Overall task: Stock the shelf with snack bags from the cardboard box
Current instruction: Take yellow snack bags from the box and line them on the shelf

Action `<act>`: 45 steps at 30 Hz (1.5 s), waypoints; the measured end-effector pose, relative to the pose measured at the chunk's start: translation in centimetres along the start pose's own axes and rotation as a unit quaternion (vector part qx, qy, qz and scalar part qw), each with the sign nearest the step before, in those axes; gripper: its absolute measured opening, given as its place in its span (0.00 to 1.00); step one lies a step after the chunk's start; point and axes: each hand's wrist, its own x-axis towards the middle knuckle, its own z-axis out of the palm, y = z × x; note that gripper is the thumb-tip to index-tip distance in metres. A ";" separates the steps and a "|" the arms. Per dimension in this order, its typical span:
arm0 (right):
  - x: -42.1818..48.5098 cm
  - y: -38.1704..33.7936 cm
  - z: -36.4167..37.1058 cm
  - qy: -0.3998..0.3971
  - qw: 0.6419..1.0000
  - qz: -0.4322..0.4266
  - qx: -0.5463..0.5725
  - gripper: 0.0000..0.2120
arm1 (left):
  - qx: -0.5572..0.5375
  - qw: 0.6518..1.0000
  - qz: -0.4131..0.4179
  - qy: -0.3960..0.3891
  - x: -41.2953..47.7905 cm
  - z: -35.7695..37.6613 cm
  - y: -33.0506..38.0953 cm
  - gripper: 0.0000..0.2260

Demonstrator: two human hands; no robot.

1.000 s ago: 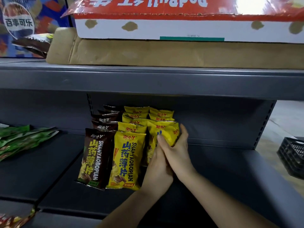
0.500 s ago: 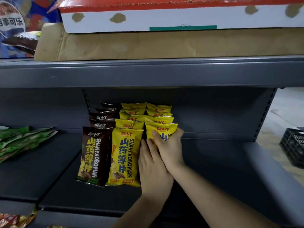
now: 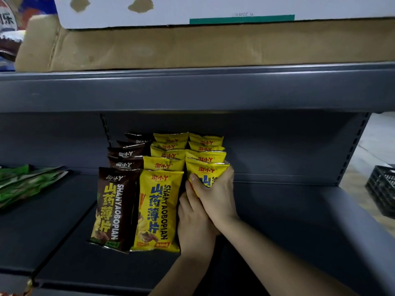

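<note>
Snack bag (image 3: pixel 206 170) in yellow, at the front of the right-hand row, is being gripped by the right hand (image 3: pixel 215 197), whose fingers are curling round its lower half. The left hand (image 3: pixel 193 229) is lying partly under the right, fingers straight, pressing against the bag's left side. Yellow bags (image 3: pixel 159 208) and brown bags (image 3: pixel 115 210) are standing in rows just beside it on the grey shelf (image 3: pixel 277 221). A cardboard box (image 3: pixel 192 45) is sitting on the level above.
</note>
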 end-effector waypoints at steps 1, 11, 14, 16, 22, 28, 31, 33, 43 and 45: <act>0.1 0.2 0.0 0.004 1.000 -0.006 0.000 0.35 | 0.004 1.000 0.000 0.006 0.1 0.2 0.0 0.29; 0.2 1.8 -1.3 -0.122 0.992 0.002 0.043 0.40 | -0.061 0.997 -0.040 -0.034 -0.6 0.0 -0.3 0.48; -0.1 3.4 -2.1 -0.182 0.983 0.028 0.007 0.34 | -0.115 0.989 -0.074 -0.065 -0.8 -0.3 0.0 0.45; -0.2 3.8 -2.1 -0.185 0.982 0.039 -0.024 0.32 | -0.122 0.987 -0.082 -0.057 -0.8 -0.6 0.2 0.43; -1.1 2.6 -2.2 -0.158 0.985 0.062 -0.028 0.29 | -0.085 0.989 -0.077 -0.091 -1.2 -2.0 0.3 0.50; -1.6 1.4 -3.4 -0.173 0.982 0.052 -0.059 0.30 | -0.087 0.988 0.112 -0.060 -4.6 -5.9 -3.1 0.34; -2.3 0.3 -5.4 -0.135 0.977 -0.012 -0.165 0.47 | -0.002 0.973 0.230 0.012 -4.1 -8.1 -6.8 0.26; -2.9 -0.8 -6.9 -0.070 0.950 -0.168 -0.256 0.45 | 0.096 0.965 0.244 0.019 -3.0 -9.5 -9.0 0.29; -4.0 1.3 -4.9 -0.167 0.746 -0.438 -0.473 0.44 | 0.228 0.928 0.294 -0.007 0.5 -8.2 -11.8 0.36; -3.6 1.3 -4.6 -0.166 0.748 -0.438 -0.470 0.43 | 0.228 0.926 0.302 -0.005 0.9 -7.9 -11.8 0.36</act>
